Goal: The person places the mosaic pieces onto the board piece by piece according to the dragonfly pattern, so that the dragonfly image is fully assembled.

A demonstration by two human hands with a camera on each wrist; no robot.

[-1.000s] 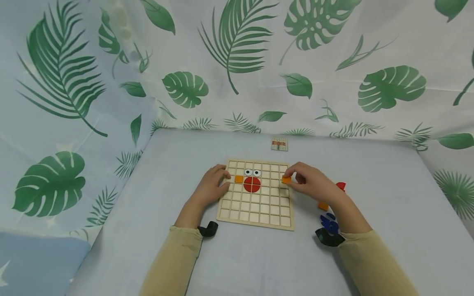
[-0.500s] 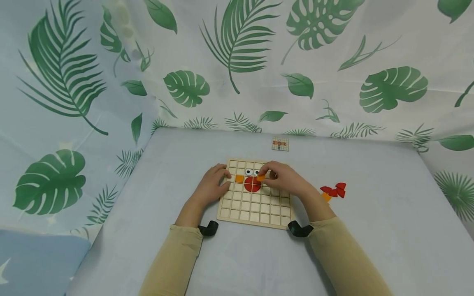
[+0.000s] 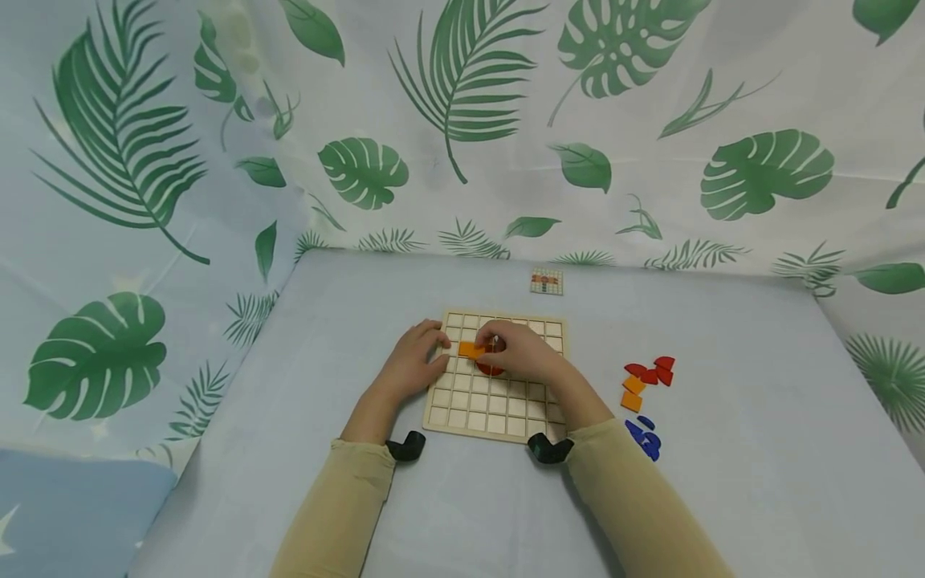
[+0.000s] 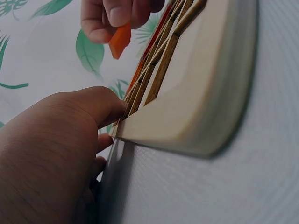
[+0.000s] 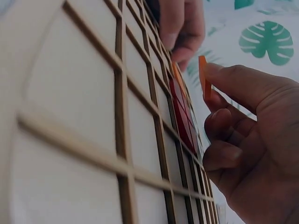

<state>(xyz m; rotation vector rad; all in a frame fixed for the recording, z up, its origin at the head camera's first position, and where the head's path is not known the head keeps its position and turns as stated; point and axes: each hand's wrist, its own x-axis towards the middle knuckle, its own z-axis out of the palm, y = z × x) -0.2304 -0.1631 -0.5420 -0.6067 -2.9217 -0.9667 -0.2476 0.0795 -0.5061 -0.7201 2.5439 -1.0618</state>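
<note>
A wooden grid board (image 3: 499,431) lies on the table. My left hand (image 3: 412,361) holds its left edge, thumb (image 4: 112,108) on the rim. My right hand (image 3: 522,352) is over the board and pinches an orange square tile (image 5: 205,77) between thumb and fingertips. In the right wrist view this tile stands on edge, just off the grid. Another orange tile (image 3: 465,349) sits in a cell near my left fingers. Red rounded pieces (image 3: 490,370) in the grid are partly covered by my right hand. The eye pieces are hidden.
To the right of the board lie loose red pieces (image 3: 664,364), two orange squares (image 3: 632,400) and blue pieces (image 3: 643,437). A small patterned card (image 3: 546,282) lies behind the board. Leaf-print cloth (image 3: 506,120) hangs behind the table.
My right hand has carried the orange tile leftward across the board, from its right side to beside the other orange tile. My left hand has stayed at the board's edge.
</note>
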